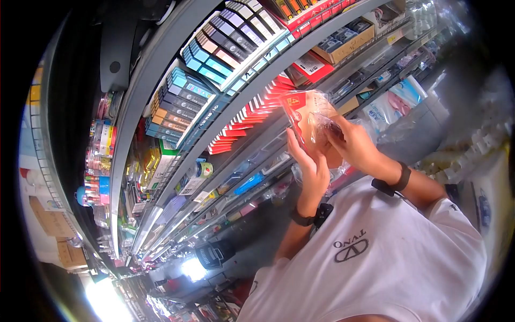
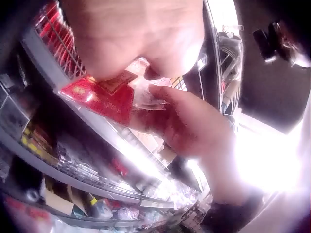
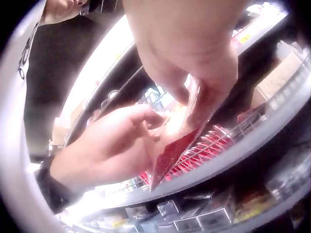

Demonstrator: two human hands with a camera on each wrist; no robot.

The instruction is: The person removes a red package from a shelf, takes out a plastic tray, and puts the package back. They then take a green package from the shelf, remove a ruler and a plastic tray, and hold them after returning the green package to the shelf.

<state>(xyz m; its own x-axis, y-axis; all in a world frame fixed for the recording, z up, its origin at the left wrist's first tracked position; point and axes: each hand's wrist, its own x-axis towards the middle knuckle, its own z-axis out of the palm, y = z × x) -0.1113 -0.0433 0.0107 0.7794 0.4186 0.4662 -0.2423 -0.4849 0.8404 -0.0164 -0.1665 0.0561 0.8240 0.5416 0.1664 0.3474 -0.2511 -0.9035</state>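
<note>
A flat red-and-peach packet in clear plastic [image 1: 301,115], with a figure 4 on its red corner, is held tilted between both hands in front of the shelves. My left hand [image 1: 308,166] grips it from the near left side, palm along its edge. From the right, my right hand [image 1: 357,142] pinches its plastic wrap between thumb and fingers. In the left wrist view the red end of the packet [image 2: 109,99] sticks out beneath the left hand. The right wrist view shows its red edge [image 3: 170,155] below the right hand; the fingertips are partly hidden.
Just beyond the packet, a row of red-and-white packets [image 1: 252,115] stands on a wire-fronted shelf. Boxed goods in blue, grey and orange [image 1: 182,102] fill the shelf at its left. An open cardboard box [image 1: 346,40] lies farther back. Bagged goods [image 1: 394,104] are at the right.
</note>
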